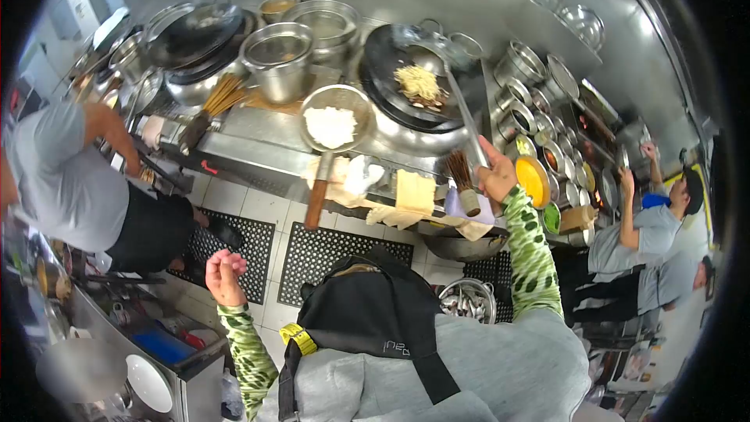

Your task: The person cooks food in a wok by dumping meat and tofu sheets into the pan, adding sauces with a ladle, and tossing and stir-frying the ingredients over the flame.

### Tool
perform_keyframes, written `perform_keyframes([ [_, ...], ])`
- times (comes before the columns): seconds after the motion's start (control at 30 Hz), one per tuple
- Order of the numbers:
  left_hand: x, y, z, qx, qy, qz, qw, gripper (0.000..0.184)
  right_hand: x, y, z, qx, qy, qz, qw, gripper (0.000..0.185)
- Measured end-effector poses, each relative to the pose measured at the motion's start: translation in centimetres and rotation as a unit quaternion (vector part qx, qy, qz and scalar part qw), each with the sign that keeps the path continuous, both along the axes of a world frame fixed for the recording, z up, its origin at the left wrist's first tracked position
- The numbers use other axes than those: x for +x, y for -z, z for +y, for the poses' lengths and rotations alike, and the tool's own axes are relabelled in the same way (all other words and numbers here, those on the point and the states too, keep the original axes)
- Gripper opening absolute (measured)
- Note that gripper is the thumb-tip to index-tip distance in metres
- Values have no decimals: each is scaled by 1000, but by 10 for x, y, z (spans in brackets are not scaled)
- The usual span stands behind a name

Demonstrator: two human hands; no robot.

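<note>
My right hand (496, 173) grips the long handle of a metal ladle (464, 101). The ladle's bowl rests inside a black wok (383, 55), against pale noodle-like strips (420, 84) with darker pieces under them. Off to the left, over the floor, my left hand (225, 275) is raised with its fingers curled together and nothing visible in them. A mesh strainer (366, 119) holding white food (330, 126) lies on the counter, its wooden handle sticking out over the front edge. Beside my right hand stands a bamboo wok brush (461, 176).
Folded cloths (414, 191) lie along the counter's edge. Steel pots (277, 70) and a second wok (191, 39) sit at the back left. Ingredient containers, one with orange liquid (531, 181), line the right. Co-workers stand at left (70, 172) and right (637, 230).
</note>
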State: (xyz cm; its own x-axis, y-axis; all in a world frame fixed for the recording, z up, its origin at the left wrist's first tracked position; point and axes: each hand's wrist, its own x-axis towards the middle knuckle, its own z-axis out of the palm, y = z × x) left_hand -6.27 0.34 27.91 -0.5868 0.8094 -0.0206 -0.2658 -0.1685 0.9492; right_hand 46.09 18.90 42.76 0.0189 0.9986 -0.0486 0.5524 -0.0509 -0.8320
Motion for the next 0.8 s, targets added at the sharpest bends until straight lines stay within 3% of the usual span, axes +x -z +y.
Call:
perform_keyframes([
  [0.13, 69, -38, 52, 12, 65, 82, 994, 22, 47, 24, 34, -90, 4, 48, 995, 63],
  [0.2, 115, -52, 74, 3, 126, 98, 987, 21, 64, 41, 61, -69, 45, 108, 991, 60],
  [0.3, 183, -59, 108, 13, 205, 111, 972, 20, 78, 81, 95, 56, 34, 201, 977, 66],
  [0.37, 229, -66, 122, 13, 249, 116, 962, 20, 76, 78, 110, 3, 51, 152, 987, 66],
  [0.5, 270, -73, 136, -25, 318, 152, 935, 19, 86, 15, 71, -126, -17, 133, 983, 68],
  [0.53, 271, -70, 140, -26, 317, 165, 934, 21, 89, 33, 60, -73, -42, 202, 976, 68],
  [0.57, 270, -64, 143, -29, 316, 178, 932, 24, 88, 18, 39, -99, -48, 197, 974, 69],
  [0.63, 267, -55, 150, -42, 313, 175, 933, 24, 89, 54, 33, -68, -54, 302, 949, 65],
  [0.7, 264, -44, 164, -49, 327, 221, 917, 20, 94, 47, 35, -79, -41, 140, 986, 65],
  [0.8, 244, -8, 209, -20, 335, 429, 839, 27, 89, 97, 36, 116, -51, -36, 991, 64],
])
